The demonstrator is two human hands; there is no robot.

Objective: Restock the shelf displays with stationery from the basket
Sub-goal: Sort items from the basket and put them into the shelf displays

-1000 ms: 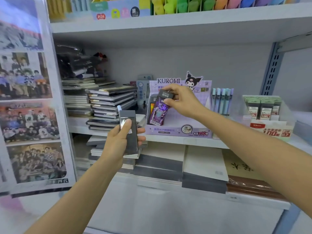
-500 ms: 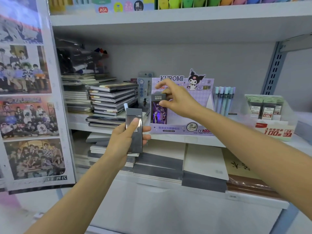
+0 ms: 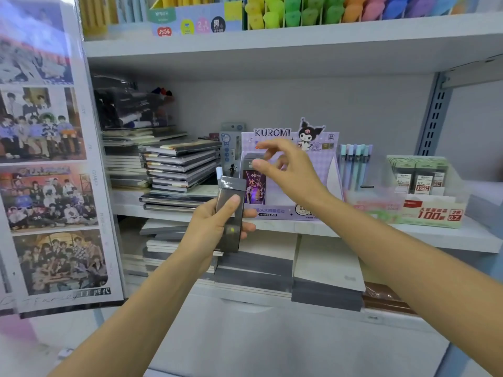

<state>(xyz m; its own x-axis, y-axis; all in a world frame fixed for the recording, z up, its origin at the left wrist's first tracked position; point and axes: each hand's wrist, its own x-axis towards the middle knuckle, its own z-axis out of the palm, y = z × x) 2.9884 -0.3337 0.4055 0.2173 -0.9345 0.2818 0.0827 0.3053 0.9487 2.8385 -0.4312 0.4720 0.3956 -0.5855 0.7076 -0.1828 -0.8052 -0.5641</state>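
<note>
Shelf [image 3: 353, 232] carries Kuromi display box [image 3: 288, 213]. L hand [image 3: 209, 227] grips dark film-wrapped stack [image 3: 230, 221] in front of it. R hand [image 3: 288, 170] hovers at box, fingers loose, empty — purple refill pack [image 3: 254, 186] upright inside, just below. Packs prob. light, stiff, slick — pinch narrow sides near top.

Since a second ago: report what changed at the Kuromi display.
The right hand lowered the purple pack into the left end of the Kuromi display box, let it go, and now hovers open just above it. The pack stands upright in the box. The left hand still grips the dark wrapped bundle before the shelf; notebook stack and pens unchanged.
</note>
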